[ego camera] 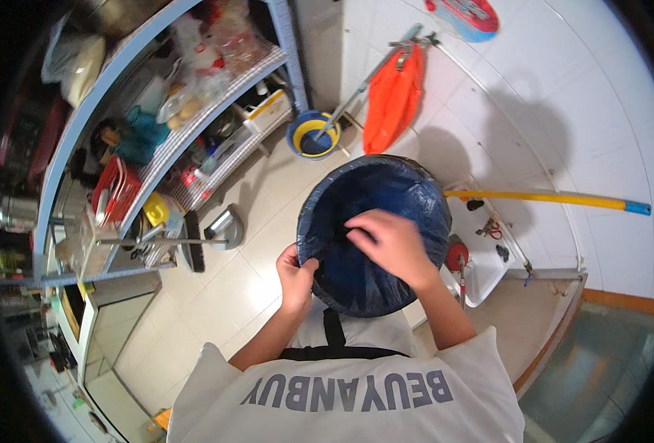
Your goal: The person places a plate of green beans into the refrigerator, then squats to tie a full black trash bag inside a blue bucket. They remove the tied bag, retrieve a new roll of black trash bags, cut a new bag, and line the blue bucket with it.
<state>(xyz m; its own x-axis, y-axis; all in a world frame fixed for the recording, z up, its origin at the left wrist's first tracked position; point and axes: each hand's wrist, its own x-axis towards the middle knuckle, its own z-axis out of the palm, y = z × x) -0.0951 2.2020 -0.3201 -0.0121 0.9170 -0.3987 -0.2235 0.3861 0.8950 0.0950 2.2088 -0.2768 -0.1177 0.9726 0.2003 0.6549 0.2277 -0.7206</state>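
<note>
Before my body is a round bin [379, 166] lined with a dark blue plastic bag [410, 194], its mouth facing up at me. My left hand [297, 278] grips the near left rim, thumb inside over the bag's edge and fingers outside. Over the bin's opening is my right hand [388, 243], slightly blurred, with thumb and forefinger apart. Nothing shows between those fingers. The bottom of the bin is dark, and whatever it may contain cannot be made out.
Shelves [216, 99] packed with bags and boxes rise at left. A dustpan [225, 228] and broom [194, 243] stand on the tiled floor. Behind the bin are a blue-yellow bucket [313, 134] and a hanging orange bag [396, 102]. A yellow pole [543, 197] and a white sink [482, 277] lie right.
</note>
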